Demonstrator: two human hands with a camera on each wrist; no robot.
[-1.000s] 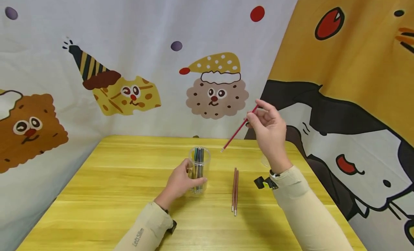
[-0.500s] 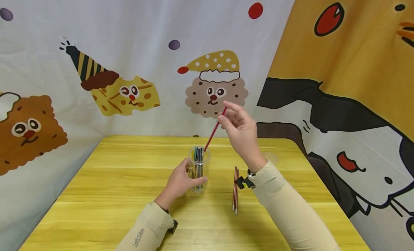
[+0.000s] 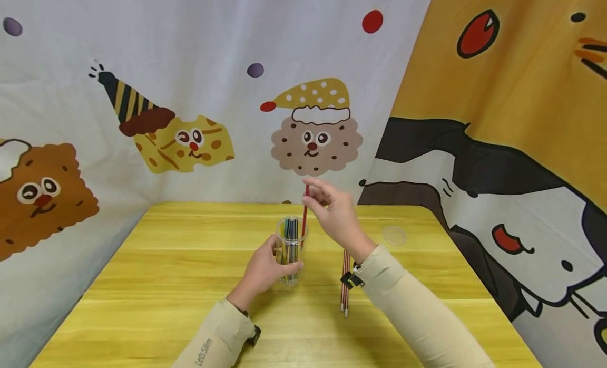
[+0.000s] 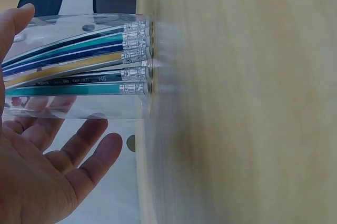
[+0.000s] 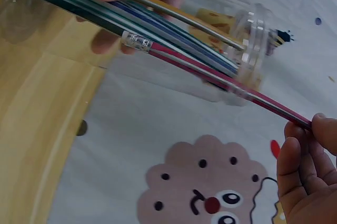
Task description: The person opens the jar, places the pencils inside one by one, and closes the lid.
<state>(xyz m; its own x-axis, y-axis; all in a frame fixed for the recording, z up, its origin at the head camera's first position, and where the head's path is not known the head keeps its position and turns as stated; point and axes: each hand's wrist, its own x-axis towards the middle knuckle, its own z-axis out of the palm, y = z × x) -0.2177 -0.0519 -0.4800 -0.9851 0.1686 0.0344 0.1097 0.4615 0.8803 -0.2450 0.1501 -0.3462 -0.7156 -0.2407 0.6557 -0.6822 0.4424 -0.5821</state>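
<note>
My left hand grips a clear plastic jar that stands upright on the table. Inside it are several pencils in teal, blue, yellow and dark colours, their silver eraser ends at the bottom. Between thumb and fingers, my right hand pinches a red pencil near its upper end. In the right wrist view, that red pencil's silver end is inside the jar, past the rim. Two more red striped pencils lie side by side on the table, partly covered by my right wrist.
A clear round lid lies on the wooden table at the back right. Curtains with cartoon prints hang behind and along the sides of the table.
The right hand has moved left and down, bringing the red pencil from the air beside the jar to partway inside it. My left hand keeps holding the jar in the same place.
</note>
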